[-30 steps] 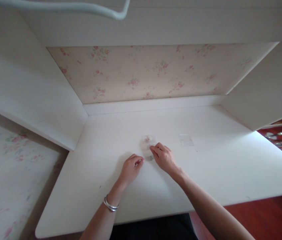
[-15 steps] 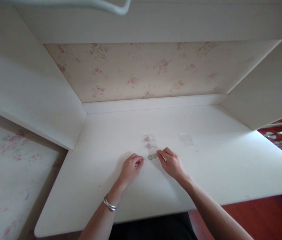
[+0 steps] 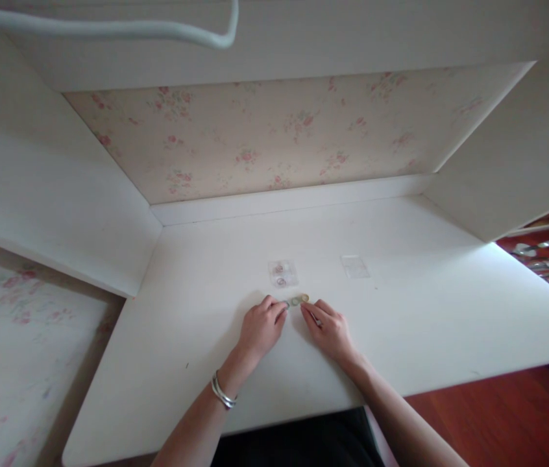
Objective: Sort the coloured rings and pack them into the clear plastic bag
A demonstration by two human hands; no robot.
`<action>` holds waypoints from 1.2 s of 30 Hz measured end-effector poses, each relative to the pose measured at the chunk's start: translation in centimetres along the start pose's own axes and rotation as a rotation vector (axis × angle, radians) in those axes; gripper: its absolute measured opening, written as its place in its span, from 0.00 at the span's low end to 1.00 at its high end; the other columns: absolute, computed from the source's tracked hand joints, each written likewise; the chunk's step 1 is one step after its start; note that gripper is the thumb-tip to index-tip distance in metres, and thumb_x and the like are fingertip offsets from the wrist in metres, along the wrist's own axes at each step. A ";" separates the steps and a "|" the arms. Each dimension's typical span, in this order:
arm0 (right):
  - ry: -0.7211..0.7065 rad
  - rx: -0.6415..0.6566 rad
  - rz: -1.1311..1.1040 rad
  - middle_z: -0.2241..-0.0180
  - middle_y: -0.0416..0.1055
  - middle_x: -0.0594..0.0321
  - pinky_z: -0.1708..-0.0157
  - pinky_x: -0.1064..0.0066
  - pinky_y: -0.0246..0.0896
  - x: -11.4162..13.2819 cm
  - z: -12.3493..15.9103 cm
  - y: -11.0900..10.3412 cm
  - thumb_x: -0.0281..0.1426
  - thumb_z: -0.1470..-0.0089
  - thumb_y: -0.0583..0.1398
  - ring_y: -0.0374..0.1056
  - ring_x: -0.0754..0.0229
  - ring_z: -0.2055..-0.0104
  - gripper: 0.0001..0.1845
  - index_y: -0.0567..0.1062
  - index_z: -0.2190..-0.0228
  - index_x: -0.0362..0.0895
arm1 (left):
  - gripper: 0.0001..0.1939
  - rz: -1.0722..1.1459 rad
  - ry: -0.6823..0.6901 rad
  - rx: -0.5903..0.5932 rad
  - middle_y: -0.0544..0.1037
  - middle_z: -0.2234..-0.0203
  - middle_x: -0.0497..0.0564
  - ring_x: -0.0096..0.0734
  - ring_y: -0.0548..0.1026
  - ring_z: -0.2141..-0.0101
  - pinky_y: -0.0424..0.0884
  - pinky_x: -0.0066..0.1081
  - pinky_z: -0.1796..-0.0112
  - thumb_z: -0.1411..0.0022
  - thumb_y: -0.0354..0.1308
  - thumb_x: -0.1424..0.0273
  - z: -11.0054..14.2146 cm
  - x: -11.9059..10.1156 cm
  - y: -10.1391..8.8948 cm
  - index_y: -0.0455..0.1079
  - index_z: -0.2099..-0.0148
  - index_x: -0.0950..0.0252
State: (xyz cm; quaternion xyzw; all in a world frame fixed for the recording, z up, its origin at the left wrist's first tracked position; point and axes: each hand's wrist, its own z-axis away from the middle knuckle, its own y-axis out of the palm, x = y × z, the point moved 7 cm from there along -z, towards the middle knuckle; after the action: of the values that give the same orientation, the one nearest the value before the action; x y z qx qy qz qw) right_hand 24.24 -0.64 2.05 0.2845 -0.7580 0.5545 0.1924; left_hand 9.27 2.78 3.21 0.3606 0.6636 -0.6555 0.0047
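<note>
Your left hand (image 3: 261, 325) has moved in to the three rings (image 3: 295, 301) laid nearside of the clear case (image 3: 292, 273), by your right hand (image 3: 331, 329); I can't tell whether either grips. Two pieces (image 3: 281, 282) remain inside.

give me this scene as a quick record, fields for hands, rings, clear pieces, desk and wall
left hand: fingers at the leftmost ring
right hand: fingers beside the gold-coloured ring
rings: three in a row between the hands
clear case: beyond the rings, small round things inside
clear square piece: right of the case
desk: white
bracelet: silver, left wrist
wall: floral
</note>
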 end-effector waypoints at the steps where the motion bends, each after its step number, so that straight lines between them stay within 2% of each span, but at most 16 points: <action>1: 0.001 -0.003 0.001 0.71 0.70 0.60 0.70 0.76 0.60 0.0 0.0 0.0 0.36 0.39 0.50 0.66 0.65 0.72 0.17 0.77 0.62 0.47 | 0.10 -0.023 0.006 0.009 0.73 0.65 0.49 0.29 0.73 0.67 0.68 0.27 0.65 0.36 0.49 0.68 -0.1 -0.2 0.1 0.71 0.57 0.57; 9: -0.010 -0.032 -0.027 0.71 0.70 0.61 0.70 0.78 0.60 0.1 0.0 -0.4 0.35 0.39 0.50 0.66 0.67 0.72 0.15 0.77 0.62 0.46 | 0.11 -0.062 -0.036 0.058 0.72 0.64 0.48 0.27 0.73 0.67 0.67 0.26 0.64 0.35 0.47 0.67 -0.4 -0.6 0.7 0.71 0.58 0.57; 17: 0.008 -0.021 -0.051 0.71 0.69 0.62 0.72 0.78 0.58 -0.4 -0.1 -0.4 0.34 0.40 0.52 0.65 0.68 0.73 0.14 0.76 0.62 0.46 | 0.11 0.130 -0.076 -0.028 0.72 0.66 0.49 0.26 0.72 0.66 0.68 0.25 0.62 0.34 0.47 0.68 -0.4 0.2 0.5 0.71 0.59 0.60; 21: 0.018 -0.023 -0.073 0.72 0.69 0.62 0.72 0.78 0.58 -0.5 -0.1 -0.5 0.34 0.40 0.51 0.65 0.67 0.73 0.14 0.76 0.62 0.46 | 0.11 0.193 -0.065 -0.107 0.72 0.67 0.49 0.26 0.72 0.66 0.68 0.25 0.62 0.34 0.47 0.67 -1.1 0.6 -0.3 0.72 0.60 0.62; 27: 0.045 -0.037 -0.068 0.73 0.68 0.62 0.72 0.77 0.58 -0.6 -0.2 -0.6 0.35 0.40 0.51 0.63 0.68 0.74 0.15 0.77 0.62 0.46 | 0.12 0.058 -0.068 -0.191 0.72 0.66 0.50 0.28 0.72 0.65 0.68 0.27 0.60 0.35 0.49 0.67 -4.0 1.2 -1.8 0.72 0.58 0.62; 31: 0.066 -0.047 -0.074 0.73 0.68 0.62 0.73 0.77 0.57 -0.9 -0.1 -0.7 0.35 0.40 0.51 0.63 0.68 0.75 0.14 0.76 0.63 0.46 | 0.11 -0.021 -0.094 -0.129 0.71 0.66 0.50 0.27 0.72 0.67 0.68 0.26 0.63 0.36 0.50 0.67 -5.9 1.5 -1.0 0.73 0.58 0.59; 33: 0.071 -0.052 -0.075 0.73 0.68 0.62 0.73 0.77 0.57 -1.0 0.0 -0.9 0.35 0.40 0.51 0.63 0.68 0.75 0.14 0.76 0.62 0.46 | 0.12 -0.026 -0.102 -0.122 0.71 0.67 0.49 0.27 0.73 0.67 0.68 0.26 0.64 0.36 0.49 0.68 -6.1 1.6 -0.9 0.73 0.57 0.58; 36: 0.055 -0.042 -0.051 0.73 0.68 0.63 0.73 0.77 0.57 -0.8 0.1 -0.9 0.34 0.40 0.51 0.63 0.67 0.74 0.14 0.76 0.63 0.46 | 0.13 0.021 -0.107 -0.189 0.72 0.66 0.50 0.28 0.72 0.65 0.68 0.27 0.61 0.35 0.47 0.68 -5.4 2.1 -1.7 0.72 0.55 0.61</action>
State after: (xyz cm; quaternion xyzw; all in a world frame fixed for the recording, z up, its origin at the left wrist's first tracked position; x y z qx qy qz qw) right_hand 25.47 -0.79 2.18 0.2844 -0.7563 0.5412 0.2329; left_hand 9.37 8.65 4.43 0.3300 0.7175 -0.6081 0.0812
